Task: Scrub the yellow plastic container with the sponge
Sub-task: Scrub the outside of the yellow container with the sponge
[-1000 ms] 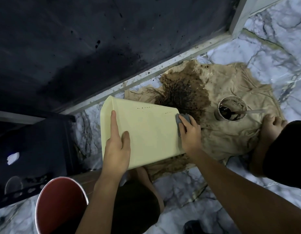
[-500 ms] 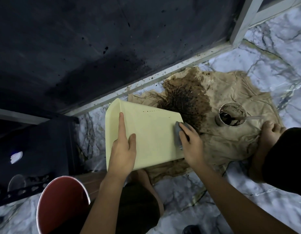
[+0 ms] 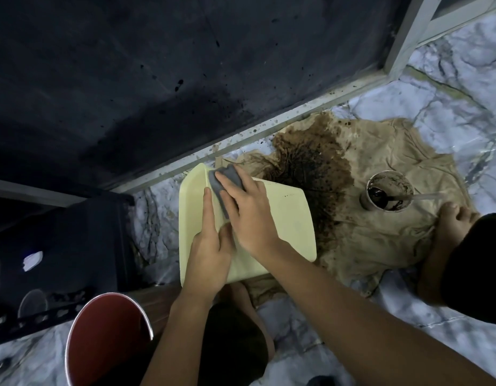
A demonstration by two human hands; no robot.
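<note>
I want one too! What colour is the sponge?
Grey, seen in the head view: the sponge lies under the right hand.

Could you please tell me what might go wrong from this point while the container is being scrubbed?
The pale yellow plastic container is steadied only by the left hand while the right hand presses the grey sponge near its far corner; it might slip. It lies beside the dark wet stain on the beige cloth, which could re-soil it. The small cup of dark liquid nearby might be knocked over.
</note>
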